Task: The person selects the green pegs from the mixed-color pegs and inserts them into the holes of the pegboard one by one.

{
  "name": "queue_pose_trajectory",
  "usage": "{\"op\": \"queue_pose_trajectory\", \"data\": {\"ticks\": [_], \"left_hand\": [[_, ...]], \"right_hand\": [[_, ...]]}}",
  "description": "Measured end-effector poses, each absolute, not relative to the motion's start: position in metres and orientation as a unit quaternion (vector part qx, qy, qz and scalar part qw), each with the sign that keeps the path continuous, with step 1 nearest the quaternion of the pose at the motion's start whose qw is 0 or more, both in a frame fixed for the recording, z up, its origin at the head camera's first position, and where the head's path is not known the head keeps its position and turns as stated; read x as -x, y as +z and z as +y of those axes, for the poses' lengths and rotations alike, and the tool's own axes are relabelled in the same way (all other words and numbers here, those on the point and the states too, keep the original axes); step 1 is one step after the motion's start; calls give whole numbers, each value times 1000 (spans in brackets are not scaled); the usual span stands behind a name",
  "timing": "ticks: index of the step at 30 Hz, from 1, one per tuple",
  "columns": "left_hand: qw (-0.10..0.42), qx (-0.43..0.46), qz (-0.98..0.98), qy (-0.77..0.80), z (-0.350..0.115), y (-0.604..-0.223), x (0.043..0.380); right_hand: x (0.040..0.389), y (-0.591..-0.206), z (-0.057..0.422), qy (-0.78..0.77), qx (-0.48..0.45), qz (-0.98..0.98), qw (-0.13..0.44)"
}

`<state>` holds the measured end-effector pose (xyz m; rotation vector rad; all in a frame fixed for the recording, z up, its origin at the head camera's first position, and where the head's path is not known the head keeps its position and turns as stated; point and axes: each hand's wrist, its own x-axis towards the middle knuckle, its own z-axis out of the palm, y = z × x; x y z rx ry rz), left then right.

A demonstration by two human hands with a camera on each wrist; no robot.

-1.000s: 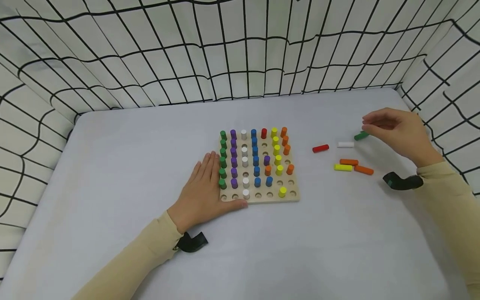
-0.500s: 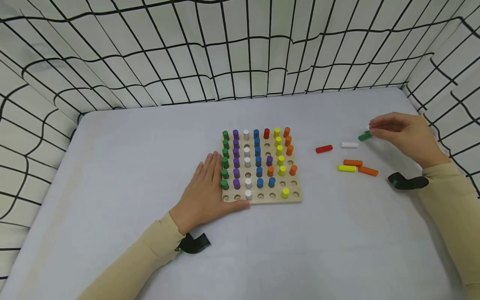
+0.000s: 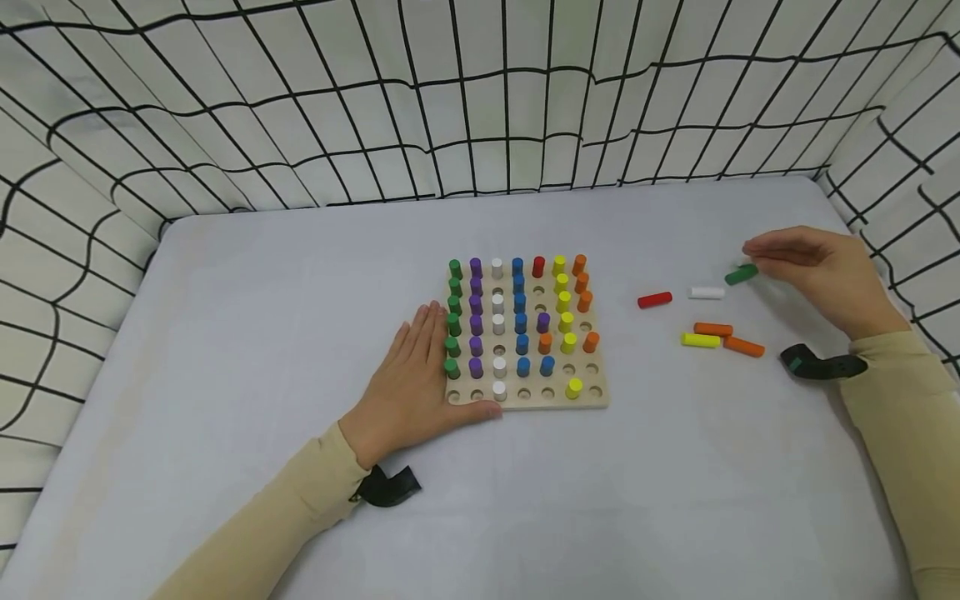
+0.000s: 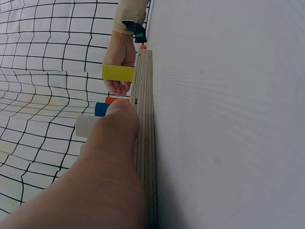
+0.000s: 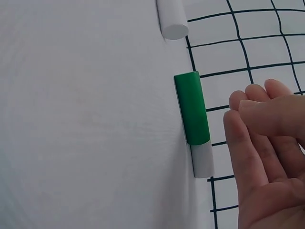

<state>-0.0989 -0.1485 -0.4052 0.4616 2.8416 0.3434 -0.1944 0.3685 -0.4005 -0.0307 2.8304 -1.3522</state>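
Observation:
A wooden pegboard (image 3: 537, 402) carries rows of upright coloured pegs, with several holes bare. My left hand (image 3: 408, 387) rests along its left side, fingers straight, thumb across the near left corner. In the left wrist view the thumb lies against the board's layered edge (image 4: 145, 95), beside a white peg (image 4: 86, 126). My right hand (image 3: 813, 271) hovers at the right, fingers loosely bent and nothing between them. Just beside its fingertips a green peg (image 5: 192, 109) lies on the table, partly covering a white peg (image 5: 203, 161) in the right wrist view.
Left of the right hand lie a red peg (image 3: 655, 300) and another white peg (image 3: 707, 293). Nearer are a yellow peg (image 3: 701, 341) and two orange pegs (image 3: 743, 347). Black wire mesh (image 3: 525, 142) borders the white table (image 3: 480, 517) at the back and sides.
A bit of white showed at my right fingertips half a second ago; now the fingers are bare. The head view has shifted slightly, and my left hand keeps its place at the board.

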Motion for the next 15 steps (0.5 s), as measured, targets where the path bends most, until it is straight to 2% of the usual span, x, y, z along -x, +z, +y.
{"op": "queue_pose_trajectory", "data": {"ticks": [9, 15], "left_hand": [[129, -160, 971, 124, -147, -405, 100], [128, -156, 971, 129, -147, -406, 101]], "right_hand": [[192, -404, 374, -442, 6, 897, 19], [195, -408, 372, -434, 39, 900, 11]]}}
